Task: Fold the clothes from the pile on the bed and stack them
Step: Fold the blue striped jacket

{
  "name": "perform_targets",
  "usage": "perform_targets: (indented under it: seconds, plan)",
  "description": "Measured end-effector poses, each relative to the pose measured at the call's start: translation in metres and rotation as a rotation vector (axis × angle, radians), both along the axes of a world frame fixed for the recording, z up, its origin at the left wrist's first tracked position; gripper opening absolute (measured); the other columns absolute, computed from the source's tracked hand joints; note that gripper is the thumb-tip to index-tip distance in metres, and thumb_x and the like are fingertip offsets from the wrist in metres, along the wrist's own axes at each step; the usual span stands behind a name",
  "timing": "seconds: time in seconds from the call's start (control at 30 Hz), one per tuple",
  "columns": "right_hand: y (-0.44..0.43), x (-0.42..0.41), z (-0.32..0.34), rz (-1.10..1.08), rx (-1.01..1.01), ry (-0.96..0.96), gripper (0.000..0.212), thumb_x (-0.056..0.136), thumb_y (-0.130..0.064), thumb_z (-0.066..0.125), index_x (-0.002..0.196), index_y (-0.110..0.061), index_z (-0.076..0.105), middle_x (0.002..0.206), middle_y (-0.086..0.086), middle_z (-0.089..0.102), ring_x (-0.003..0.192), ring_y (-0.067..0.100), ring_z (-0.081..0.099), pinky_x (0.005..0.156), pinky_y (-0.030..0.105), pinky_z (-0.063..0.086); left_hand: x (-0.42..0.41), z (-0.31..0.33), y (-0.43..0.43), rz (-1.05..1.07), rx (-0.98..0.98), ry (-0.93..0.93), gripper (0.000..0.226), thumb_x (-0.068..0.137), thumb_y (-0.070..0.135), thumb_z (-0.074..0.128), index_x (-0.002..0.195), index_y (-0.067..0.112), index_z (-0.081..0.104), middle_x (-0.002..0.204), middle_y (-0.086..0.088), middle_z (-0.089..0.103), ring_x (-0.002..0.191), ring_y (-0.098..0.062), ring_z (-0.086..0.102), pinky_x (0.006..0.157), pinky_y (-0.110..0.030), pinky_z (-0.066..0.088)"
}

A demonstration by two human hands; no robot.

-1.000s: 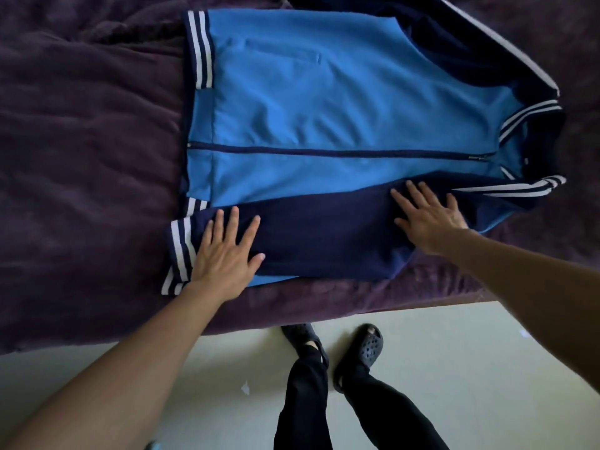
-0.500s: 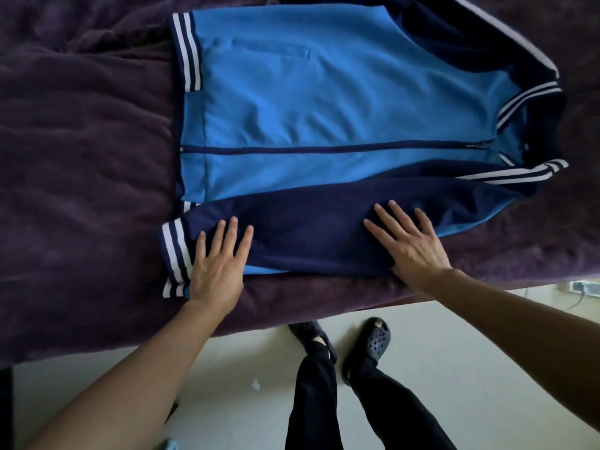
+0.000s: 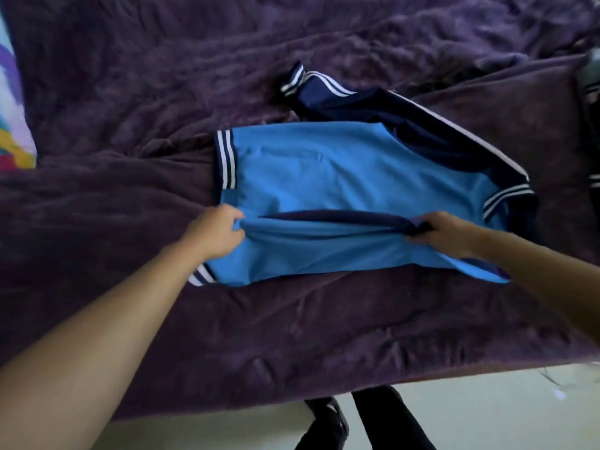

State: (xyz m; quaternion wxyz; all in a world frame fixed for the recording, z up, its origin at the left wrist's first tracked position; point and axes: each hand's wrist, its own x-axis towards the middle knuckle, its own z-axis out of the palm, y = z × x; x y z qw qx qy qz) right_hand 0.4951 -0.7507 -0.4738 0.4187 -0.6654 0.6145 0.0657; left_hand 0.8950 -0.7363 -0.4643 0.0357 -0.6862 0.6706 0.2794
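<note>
A blue track jacket (image 3: 324, 177) with navy sleeves and white stripes lies across the purple bed cover (image 3: 130, 108). Its near side is folded over, light blue back panel facing up, and raised off the bed. My left hand (image 3: 216, 233) grips that folded edge near the striped hem. My right hand (image 3: 446, 233) grips it near the collar end, fingers curled into the navy fabric. The far navy sleeve (image 3: 373, 102) trails loose toward the back, cuff up.
A colourful pillow or cloth (image 3: 14, 125) shows at the left edge. Dark striped clothing (image 3: 592, 131) sits at the right edge. The bed's near edge runs along the bottom, with pale floor (image 3: 487, 414) and my dark-trousered legs (image 3: 383, 420) below.
Both hands lay flat on the folded navy sleeve before; now they grip the jacket's near side and have lifted and folded it toward the middle. The view has pulled back.
</note>
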Motion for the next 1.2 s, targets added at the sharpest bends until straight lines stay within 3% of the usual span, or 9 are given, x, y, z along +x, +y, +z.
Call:
perform_targets:
  seconds: [0.1, 0.3, 0.47, 0.6, 0.77, 0.9, 0.97, 1.1, 1.2]
  plan:
    - [-0.06, -0.002, -0.003, -0.119, -0.042, 0.016, 0.018, 0.087, -0.031, 0.068, 0.088, -0.013, 0.068, 0.084, 0.009, 0.064, 0.077, 0.023, 0.059, 0.071, 0.033, 0.046, 0.002, 0.004, -0.063, 0.036, -0.026, -0.03, 0.016, 0.081, 0.011, 0.06, 0.094, 0.014, 0.068, 0.094, -0.014, 0.066, 0.093, -0.034, 0.063, 0.08, -0.042, 0.051]
    - [-0.164, -0.002, -0.043, -0.255, -0.129, -0.032, 0.013, 0.089, -0.027, 0.066, 0.092, -0.014, 0.067, 0.072, -0.001, 0.058, 0.064, 0.012, 0.053, 0.058, 0.026, 0.036, -0.011, -0.025, -0.176, 0.056, -0.049, -0.198, 0.017, 0.085, 0.02, 0.064, 0.1, 0.012, 0.066, 0.106, -0.018, 0.064, 0.101, -0.037, 0.06, 0.086, -0.04, 0.05]
    - [-0.209, -0.009, -0.095, -0.199, -0.28, 0.217, 0.03, 0.087, -0.037, 0.063, 0.111, -0.019, 0.061, 0.111, 0.014, 0.066, 0.106, 0.035, 0.059, 0.083, 0.037, 0.045, -0.043, -0.074, -0.217, 0.019, -0.278, -0.569, 0.041, 0.084, 0.017, 0.063, 0.124, 0.016, 0.057, 0.126, -0.018, 0.053, 0.12, -0.037, 0.044, 0.1, -0.05, 0.032]
    - [-0.215, -0.011, -0.112, -0.068, -0.265, 0.343, 0.029, 0.083, -0.037, 0.064, 0.109, -0.024, 0.06, 0.11, 0.011, 0.066, 0.103, 0.034, 0.06, 0.078, 0.037, 0.044, -0.073, -0.119, -0.194, -0.084, -0.274, -0.478, 0.051, 0.096, 0.023, 0.048, 0.145, 0.019, 0.035, 0.151, -0.017, 0.03, 0.141, -0.036, 0.021, 0.114, -0.056, 0.009]
    - [-0.272, -0.002, -0.095, -0.231, -0.692, 0.065, 0.039, 0.075, -0.045, 0.061, 0.108, -0.024, 0.062, 0.108, 0.004, 0.065, 0.104, 0.03, 0.057, 0.083, 0.042, 0.047, -0.07, -0.137, -0.2, -0.015, -0.183, -0.367, 0.051, 0.097, 0.024, 0.046, 0.146, 0.015, 0.035, 0.144, -0.02, 0.037, 0.131, -0.038, 0.035, 0.11, -0.053, 0.023]
    - [-0.33, -0.016, -0.097, -0.399, -0.228, 0.029, 0.054, 0.075, -0.046, 0.076, 0.119, -0.019, 0.063, 0.118, 0.008, 0.064, 0.109, 0.026, 0.059, 0.093, 0.037, 0.048, -0.081, -0.117, -0.249, 0.129, -0.378, -0.15, 0.054, 0.087, 0.02, 0.058, 0.139, 0.011, 0.043, 0.137, -0.02, 0.041, 0.123, -0.04, 0.04, 0.099, -0.05, 0.037]
    - [-0.323, -0.014, -0.096, -0.27, -0.262, 0.0, 0.036, 0.08, -0.039, 0.073, 0.109, -0.019, 0.07, 0.102, 0.011, 0.07, 0.095, 0.028, 0.064, 0.082, 0.034, 0.05, -0.094, -0.108, -0.284, 0.1, -0.447, -0.156, 0.063, 0.084, 0.018, 0.061, 0.142, 0.017, 0.038, 0.146, -0.019, 0.033, 0.129, -0.04, 0.035, 0.101, -0.049, 0.035]
    - [-0.257, -0.007, -0.073, 0.035, -0.679, -0.158, 0.028, 0.087, -0.037, 0.06, 0.113, -0.032, 0.068, 0.098, 0.0, 0.073, 0.09, 0.026, 0.068, 0.071, 0.037, 0.054, -0.126, -0.102, -0.344, -0.175, -0.405, -0.309, 0.093, 0.074, 0.005, 0.066, 0.15, 0.032, 0.019, 0.159, -0.016, 0.007, 0.144, -0.038, 0.01, 0.112, -0.051, 0.019]
    - [-0.203, -0.013, -0.074, 0.188, -0.654, -0.2, 0.029, 0.088, -0.033, 0.062, 0.116, -0.031, 0.068, 0.092, -0.004, 0.072, 0.081, 0.022, 0.07, 0.058, 0.035, 0.053, -0.151, -0.11, -0.354, -0.327, -0.29, -0.364, 0.061, 0.08, 0.007, 0.061, 0.133, 0.034, 0.049, 0.159, -0.008, 0.01, 0.147, -0.034, -0.002, 0.116, -0.055, 0.006]
